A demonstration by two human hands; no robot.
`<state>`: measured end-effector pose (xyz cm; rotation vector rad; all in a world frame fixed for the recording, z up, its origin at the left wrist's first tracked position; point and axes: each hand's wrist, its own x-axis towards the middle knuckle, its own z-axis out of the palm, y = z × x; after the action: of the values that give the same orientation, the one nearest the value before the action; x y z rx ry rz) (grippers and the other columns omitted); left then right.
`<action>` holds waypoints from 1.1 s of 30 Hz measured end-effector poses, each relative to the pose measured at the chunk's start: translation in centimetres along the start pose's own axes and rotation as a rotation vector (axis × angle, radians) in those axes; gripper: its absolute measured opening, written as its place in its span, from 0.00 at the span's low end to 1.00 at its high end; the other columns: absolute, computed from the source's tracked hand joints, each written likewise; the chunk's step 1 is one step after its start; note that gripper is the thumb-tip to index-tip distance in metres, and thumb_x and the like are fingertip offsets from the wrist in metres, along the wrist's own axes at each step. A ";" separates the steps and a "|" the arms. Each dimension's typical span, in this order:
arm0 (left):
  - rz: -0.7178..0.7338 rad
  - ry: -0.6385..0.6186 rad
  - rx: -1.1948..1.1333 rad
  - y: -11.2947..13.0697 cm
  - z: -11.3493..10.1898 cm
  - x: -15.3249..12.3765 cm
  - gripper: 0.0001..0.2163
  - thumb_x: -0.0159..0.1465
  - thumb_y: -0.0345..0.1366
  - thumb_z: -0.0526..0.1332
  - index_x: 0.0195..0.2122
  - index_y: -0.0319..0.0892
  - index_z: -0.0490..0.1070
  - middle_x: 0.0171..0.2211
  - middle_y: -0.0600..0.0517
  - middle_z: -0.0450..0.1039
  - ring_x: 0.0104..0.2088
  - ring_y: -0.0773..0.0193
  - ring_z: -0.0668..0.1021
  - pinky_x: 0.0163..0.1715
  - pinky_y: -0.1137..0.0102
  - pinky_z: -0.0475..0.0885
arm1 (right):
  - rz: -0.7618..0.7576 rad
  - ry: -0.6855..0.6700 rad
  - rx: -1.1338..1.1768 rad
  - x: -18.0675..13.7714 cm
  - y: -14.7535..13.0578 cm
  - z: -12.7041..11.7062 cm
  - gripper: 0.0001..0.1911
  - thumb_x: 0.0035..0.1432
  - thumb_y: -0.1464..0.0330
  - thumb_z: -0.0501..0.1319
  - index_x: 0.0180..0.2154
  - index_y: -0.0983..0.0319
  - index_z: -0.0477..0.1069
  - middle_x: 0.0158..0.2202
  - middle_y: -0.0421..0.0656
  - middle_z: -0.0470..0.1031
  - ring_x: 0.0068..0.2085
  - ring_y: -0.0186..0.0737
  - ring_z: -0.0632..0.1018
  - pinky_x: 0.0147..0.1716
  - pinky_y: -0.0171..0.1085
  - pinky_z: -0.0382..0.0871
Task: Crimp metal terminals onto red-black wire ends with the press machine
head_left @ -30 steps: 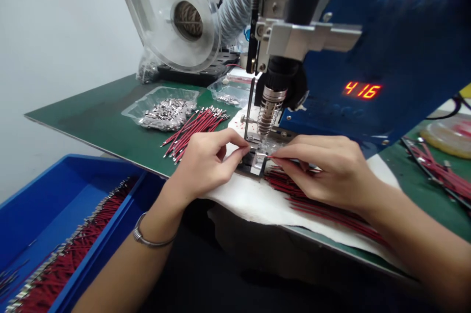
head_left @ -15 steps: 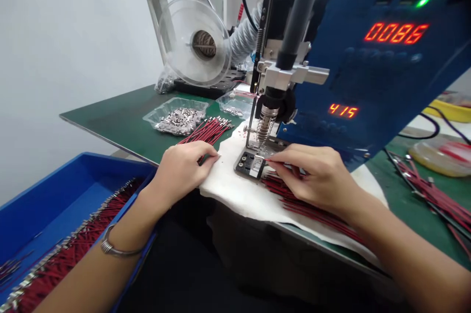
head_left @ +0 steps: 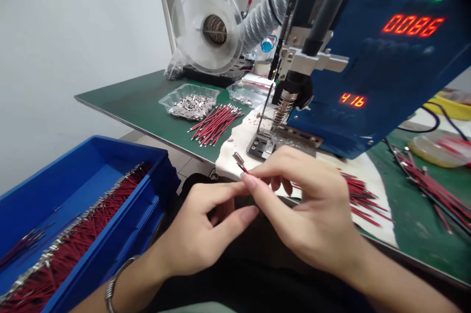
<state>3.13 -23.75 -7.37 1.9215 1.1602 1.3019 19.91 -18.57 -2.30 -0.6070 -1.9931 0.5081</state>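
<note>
My right hand (head_left: 305, 200) pinches a red-and-black wire lead (head_left: 244, 169) between thumb and forefinger, in front of the blue soldering machine (head_left: 368, 72). A small silvery metal part (head_left: 238, 158) is on the lead's upper end, pointing up and left. My left hand (head_left: 209, 222) is just below and beside it, its forefinger reaching to the right fingertips. Its thumb stands apart from that forefinger, and I see nothing gripped there. Behind my right hand is the machine's small metal fixture (head_left: 260, 143), under the spring-wrapped soldering tip (head_left: 285, 104).
A clear tray (head_left: 191, 102) of metal parts stands behind a bundle of red leads (head_left: 217, 124). More leads (head_left: 355, 193) lie on the white cloth (head_left: 380, 205). At left a blue bin (head_left: 84, 156) holds rows of leads. A clear fume hood (head_left: 208, 26) stands at the back.
My right hand has drawn the lead away from the fixture toward me, and my left hand has come to meet it. A small metal part now lies on the cloth. The lower display went from 415 to 416.
</note>
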 end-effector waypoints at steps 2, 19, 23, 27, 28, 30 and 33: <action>-0.059 0.028 -0.125 0.2 0.7 -0.5 0.08 0.68 0.33 0.62 0.44 0.45 0.81 0.19 0.57 0.69 0.18 0.72 0.67 0.16 0.75 0.60 | 0.136 0.098 0.145 -1.2 -0.4 1.9 0.05 0.59 0.72 0.65 0.30 0.60 0.77 0.26 0.38 0.75 0.25 0.31 0.71 0.23 0.33 0.65; -0.153 0.214 -0.134 -1.4 1.2 -2.6 0.06 0.62 0.33 0.67 0.28 0.42 0.80 0.18 0.53 0.72 0.22 0.64 0.78 0.18 0.74 0.67 | 0.532 0.210 0.535 -4.3 0.1 6.2 0.09 0.62 0.63 0.65 0.39 0.57 0.84 0.29 0.41 0.81 0.30 0.37 0.81 0.31 0.35 0.78; -0.139 0.187 -0.090 -1.7 1.0 -2.8 0.06 0.63 0.32 0.66 0.30 0.43 0.80 0.18 0.54 0.72 0.23 0.63 0.79 0.17 0.74 0.65 | 0.521 0.230 0.522 -4.3 0.2 6.7 0.06 0.60 0.65 0.67 0.34 0.57 0.84 0.27 0.40 0.81 0.28 0.35 0.80 0.28 0.31 0.76; -0.084 0.126 -0.041 -1.4 0.8 -2.9 0.07 0.66 0.32 0.63 0.31 0.43 0.79 0.21 0.53 0.75 0.22 0.66 0.78 0.18 0.74 0.65 | 0.523 0.229 0.503 -4.4 0.0 6.4 0.05 0.59 0.65 0.68 0.32 0.58 0.83 0.25 0.40 0.79 0.26 0.35 0.78 0.25 0.32 0.74; -0.055 0.103 -0.024 -1.4 0.8 -2.8 0.06 0.66 0.32 0.63 0.32 0.42 0.79 0.22 0.53 0.76 0.22 0.67 0.77 0.18 0.74 0.65 | 0.516 0.242 0.483 -4.6 -0.1 6.1 0.06 0.59 0.66 0.67 0.32 0.58 0.82 0.26 0.40 0.79 0.26 0.35 0.78 0.25 0.32 0.75; 0.004 0.035 0.015 -2.1 0.8 -2.8 0.06 0.66 0.32 0.62 0.35 0.41 0.79 0.26 0.51 0.79 0.22 0.67 0.77 0.20 0.73 0.66 | 0.482 0.289 0.413 -4.9 -0.2 5.2 0.06 0.61 0.67 0.66 0.33 0.58 0.82 0.27 0.40 0.79 0.27 0.34 0.79 0.28 0.31 0.76; -0.104 -0.043 0.101 -5.8 0.3 -3.9 0.08 0.66 0.38 0.63 0.36 0.42 0.80 0.30 0.49 0.80 0.23 0.67 0.75 0.23 0.72 0.66 | 0.416 0.299 0.309 -6.3 -0.4 3.4 0.08 0.62 0.70 0.64 0.31 0.58 0.80 0.26 0.40 0.78 0.28 0.35 0.79 0.29 0.30 0.76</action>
<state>0.75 -24.35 -13.88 1.9223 1.3085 1.1622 19.49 -22.99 -7.86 -0.8500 -1.4700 0.9012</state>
